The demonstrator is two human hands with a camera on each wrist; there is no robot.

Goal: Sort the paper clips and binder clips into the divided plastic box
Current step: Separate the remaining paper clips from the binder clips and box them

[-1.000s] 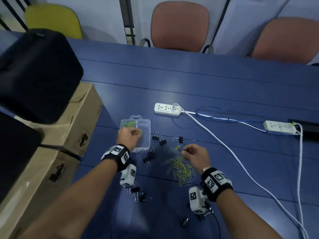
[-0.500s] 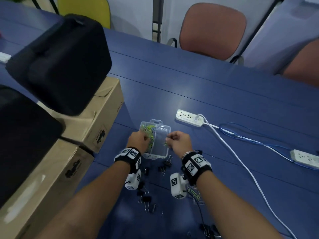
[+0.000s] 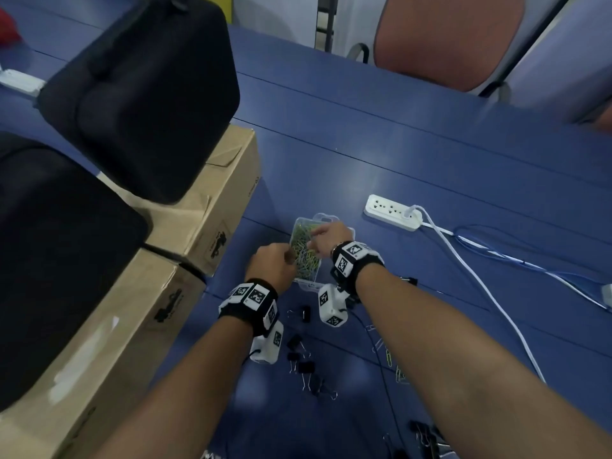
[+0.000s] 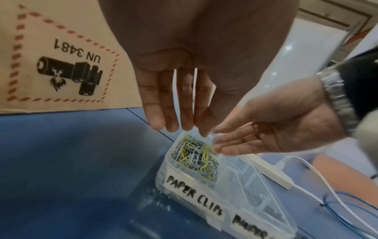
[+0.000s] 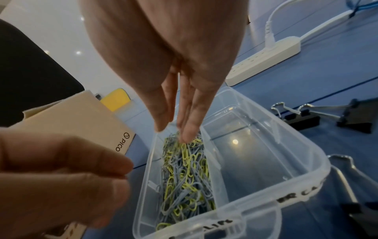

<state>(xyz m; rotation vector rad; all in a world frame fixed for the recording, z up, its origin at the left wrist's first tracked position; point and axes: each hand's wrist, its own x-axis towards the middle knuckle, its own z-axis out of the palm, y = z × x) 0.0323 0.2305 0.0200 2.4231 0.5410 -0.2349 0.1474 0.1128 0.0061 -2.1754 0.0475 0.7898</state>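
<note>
Blue table [image 3: 414, 154], salmon chair [image 3: 447, 38] behind

Clear glossy plastic box [image 5: 266, 190]; coated yellow and grey paper clips [image 5: 188, 174]; matt cardboard boxes [image 3: 212, 210]; smooth blue table [image 3: 397, 144].

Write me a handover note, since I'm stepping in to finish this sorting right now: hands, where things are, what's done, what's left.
Left hand: open, fingers straight, over the left end of the divided plastic box, holding nothing visible.
Right hand: open, fingertips down at the paper clips in the PAPER CLIPS compartment.
Done: that compartment holds a pile of yellow and grey clips.
Left: the other compartment is empty; black binder clips lie on the table near the wrists, and a few paper clips remain loose by the right forearm.
</note>
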